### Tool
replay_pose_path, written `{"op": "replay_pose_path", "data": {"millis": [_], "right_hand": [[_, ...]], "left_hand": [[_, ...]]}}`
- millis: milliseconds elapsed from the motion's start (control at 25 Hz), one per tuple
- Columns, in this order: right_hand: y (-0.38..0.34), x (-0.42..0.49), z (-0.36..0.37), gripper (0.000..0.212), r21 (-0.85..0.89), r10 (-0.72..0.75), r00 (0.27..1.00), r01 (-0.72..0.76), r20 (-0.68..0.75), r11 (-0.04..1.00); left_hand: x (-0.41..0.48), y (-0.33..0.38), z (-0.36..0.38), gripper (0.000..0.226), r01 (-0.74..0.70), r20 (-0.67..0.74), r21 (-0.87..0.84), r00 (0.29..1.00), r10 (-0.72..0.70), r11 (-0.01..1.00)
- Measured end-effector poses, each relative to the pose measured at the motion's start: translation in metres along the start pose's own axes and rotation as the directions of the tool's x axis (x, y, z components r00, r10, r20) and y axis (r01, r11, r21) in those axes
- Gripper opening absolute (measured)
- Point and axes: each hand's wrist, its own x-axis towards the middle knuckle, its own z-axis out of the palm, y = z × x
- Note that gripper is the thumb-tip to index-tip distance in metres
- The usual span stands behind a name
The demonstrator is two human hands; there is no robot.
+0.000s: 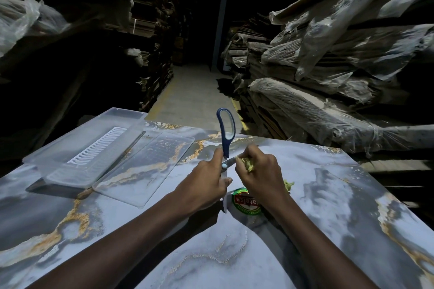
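My left hand [206, 183] grips a pair of blue-handled scissors [226, 134] near the pivot, one handle loop pointing up and away and one blade pointing down toward me. The scissors are spread wide. My right hand [258, 171] holds a yellow-green crumpled wad [246, 164] pressed against the other blade. More of the same yellow-green material [289, 186] shows past my right wrist. Under my right forearm lies a packet with a red and green round label [245, 202], partly hidden. All this is above a marble-patterned table [328, 206].
A clear plastic tray with a white slotted insert [98, 148] sits at the table's far left, with a clear flat lid [145, 166] beside it. Plastic-wrapped stacks [328, 91] stand to the right and dark shelving to the left, with a floor aisle between.
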Motion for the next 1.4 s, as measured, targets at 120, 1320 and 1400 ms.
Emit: {"op": "replay_pose_path", "data": {"millis": [120,1320,1400], "right_hand": [[-0.003,0.005,0.004,0.019,-0.110,0.102,0.992,-0.111,-0.080,0.988],[0.032,0.017,-0.006,0.015,0.159,0.246,0.942,-0.213,-0.230,0.964],[0.029,0.015,-0.005,0.014,0.155,0.130,0.973,-0.100,-0.193,0.983]], "left_hand": [[0.001,-0.001,0.000,0.046,0.027,-0.001,0.013,1.000,-0.027,1.000],[0.007,-0.011,-0.004,0.051,0.011,0.092,-0.043,0.996,-0.007,0.999],[0.007,-0.010,-0.004,0.050,0.007,0.094,-0.048,0.996,-0.003,0.999]]}}
